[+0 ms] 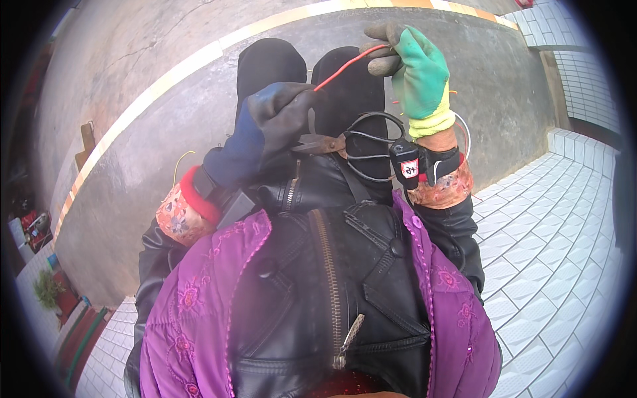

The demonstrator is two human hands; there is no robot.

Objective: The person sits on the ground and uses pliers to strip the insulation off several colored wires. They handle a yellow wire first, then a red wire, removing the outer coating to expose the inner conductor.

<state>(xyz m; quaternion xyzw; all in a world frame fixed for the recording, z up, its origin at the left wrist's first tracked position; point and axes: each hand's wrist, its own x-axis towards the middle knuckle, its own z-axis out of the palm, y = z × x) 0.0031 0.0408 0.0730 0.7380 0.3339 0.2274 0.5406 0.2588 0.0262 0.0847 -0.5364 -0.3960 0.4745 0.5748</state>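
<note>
My left hand (278, 117), in a blue-and-grey work glove, pinches the lower end of a short red insulated wire (351, 64). The wire slants up to my right hand (410, 67), gloved in green with grey fingertips, whose fingers hold its other end. Below the wire, a pair of scissors (331, 144) with rusty blades and black looped handles lies over my lap, blades spread apart. The blades reach close to my left glove; whether they touch it, I cannot tell. Strapped at my right wrist is a small black device (404, 156) with a label.
Under my black-clad knees (271, 62) lies a grey concrete floor (164, 139), bordered by a pale tile strip (149, 89). White tiles (542, 258) cover the right side. Loose wire pieces, one white (467, 130) and one yellow (179, 160), show beside my forearms. A potted plant (47, 288) stands far left.
</note>
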